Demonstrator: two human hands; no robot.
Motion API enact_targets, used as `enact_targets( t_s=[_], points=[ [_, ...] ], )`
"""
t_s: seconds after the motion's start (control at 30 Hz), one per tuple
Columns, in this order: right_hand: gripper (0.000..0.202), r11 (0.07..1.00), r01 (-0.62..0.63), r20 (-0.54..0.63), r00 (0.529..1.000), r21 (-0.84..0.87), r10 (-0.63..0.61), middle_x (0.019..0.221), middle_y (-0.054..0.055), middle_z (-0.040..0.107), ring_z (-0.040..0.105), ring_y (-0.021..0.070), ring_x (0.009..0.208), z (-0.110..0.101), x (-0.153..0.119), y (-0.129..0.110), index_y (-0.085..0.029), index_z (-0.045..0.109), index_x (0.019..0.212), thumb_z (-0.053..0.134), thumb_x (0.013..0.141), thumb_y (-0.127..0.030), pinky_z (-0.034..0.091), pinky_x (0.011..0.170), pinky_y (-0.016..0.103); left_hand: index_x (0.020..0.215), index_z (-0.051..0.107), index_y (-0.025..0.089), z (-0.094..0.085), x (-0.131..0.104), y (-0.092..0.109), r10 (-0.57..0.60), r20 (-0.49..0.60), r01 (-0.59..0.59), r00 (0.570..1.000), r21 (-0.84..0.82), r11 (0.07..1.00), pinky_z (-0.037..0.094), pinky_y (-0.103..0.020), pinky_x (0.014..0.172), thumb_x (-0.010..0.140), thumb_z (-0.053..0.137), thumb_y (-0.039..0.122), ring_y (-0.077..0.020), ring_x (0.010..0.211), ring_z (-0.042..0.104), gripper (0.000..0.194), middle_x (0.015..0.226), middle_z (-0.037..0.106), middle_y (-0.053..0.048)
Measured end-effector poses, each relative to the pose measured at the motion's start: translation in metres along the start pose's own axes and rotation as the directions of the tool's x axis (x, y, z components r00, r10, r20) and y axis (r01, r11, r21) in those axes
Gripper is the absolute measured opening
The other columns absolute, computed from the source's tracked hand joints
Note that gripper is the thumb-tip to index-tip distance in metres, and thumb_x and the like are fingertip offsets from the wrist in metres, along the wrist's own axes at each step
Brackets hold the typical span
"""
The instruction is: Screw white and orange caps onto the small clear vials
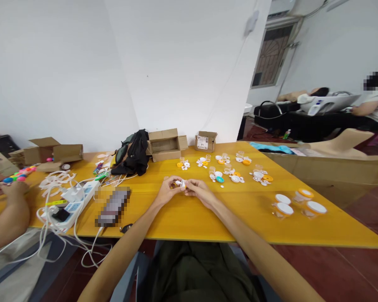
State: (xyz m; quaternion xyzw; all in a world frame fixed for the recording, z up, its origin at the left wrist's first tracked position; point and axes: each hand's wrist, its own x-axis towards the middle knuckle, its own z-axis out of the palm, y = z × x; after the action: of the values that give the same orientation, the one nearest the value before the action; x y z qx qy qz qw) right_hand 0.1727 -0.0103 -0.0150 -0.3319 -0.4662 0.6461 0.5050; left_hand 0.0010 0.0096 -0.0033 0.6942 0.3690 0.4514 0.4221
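Two bare hands are meeting above the worktop (239, 226), near the middle of its front half. The left hand (166, 191) and the right hand (200, 191) are pinching a small white piece (182, 183) between them, fingers bent inward. The piece is lying at the fingertips, the left ones touching its left side, the right ones its right side; the exact placing of each finger is too small to tell.

Toward the back edge, a small cardboard box (209, 143) is carrying a white label whose print is too small to read. An open carton (166, 146) is standing beside a black bag (134, 155). Clusters of white and orange parts (222, 160), one including a teal disc (219, 179), are lying toward the back right. Lidded containers (283, 209) are standing near the right edge. Left of the hands, a phone (113, 206) is lying near a white power strip (82, 203); another person's arm (14, 212) is resting at the left edge.
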Motion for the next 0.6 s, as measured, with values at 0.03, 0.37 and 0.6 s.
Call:
enact_targets(
  t_s=[0.03, 0.37, 0.6],
  points=[
    [0.044, 1.000, -0.002, 0.002, 1.000, -0.007, 0.002, 0.068, 0.001, 0.068, 0.061, 0.0111, 0.062, -0.0002, 0.0000, 0.0001, -0.018, 0.073, 0.073, 0.084, 0.056, -0.057, 0.054, 0.067, 0.027, 0.091, 0.070, 0.018, 0.0001, -0.0003, -0.0003, 0.005, 0.006, -0.005, 1.000, -0.008, 1.000, 0.046, -0.026, 0.072, 0.064, 0.082, 0.037, -0.0156, 0.080, 0.062, 0.036, 0.090, 0.070, -0.003],
    [0.042, 1.000, 0.018, -0.013, 1.000, -0.026, -0.018, 0.070, 0.001, 0.069, 0.061, 0.0112, 0.061, 0.0022, 0.0003, -0.0006, -0.018, 0.070, 0.071, 0.085, 0.056, -0.055, 0.053, 0.067, 0.027, 0.095, 0.071, 0.019, 0.0016, -0.0012, 0.0005, 0.107, 0.018, -0.107, 0.994, -0.008, 0.994, 0.050, -0.029, 0.076, 0.068, 0.079, 0.038, -0.0165, 0.083, 0.063, 0.034, 0.091, 0.069, -0.004],
    [0.042, 0.999, 0.050, -0.074, 0.996, -0.018, -0.051, 0.081, 0.002, 0.073, 0.064, 0.0153, 0.073, 0.0035, 0.0018, 0.0015, -0.020, 0.071, 0.074, 0.090, 0.048, -0.047, 0.053, 0.075, 0.031, 0.084, 0.072, 0.019, 0.0027, -0.0015, -0.0006, 0.123, -0.043, -0.123, 0.991, 0.004, 0.992, 0.051, -0.030, 0.077, 0.065, 0.082, 0.035, -0.0173, 0.082, 0.063, 0.027, 0.086, 0.068, -0.004]
  ],
)
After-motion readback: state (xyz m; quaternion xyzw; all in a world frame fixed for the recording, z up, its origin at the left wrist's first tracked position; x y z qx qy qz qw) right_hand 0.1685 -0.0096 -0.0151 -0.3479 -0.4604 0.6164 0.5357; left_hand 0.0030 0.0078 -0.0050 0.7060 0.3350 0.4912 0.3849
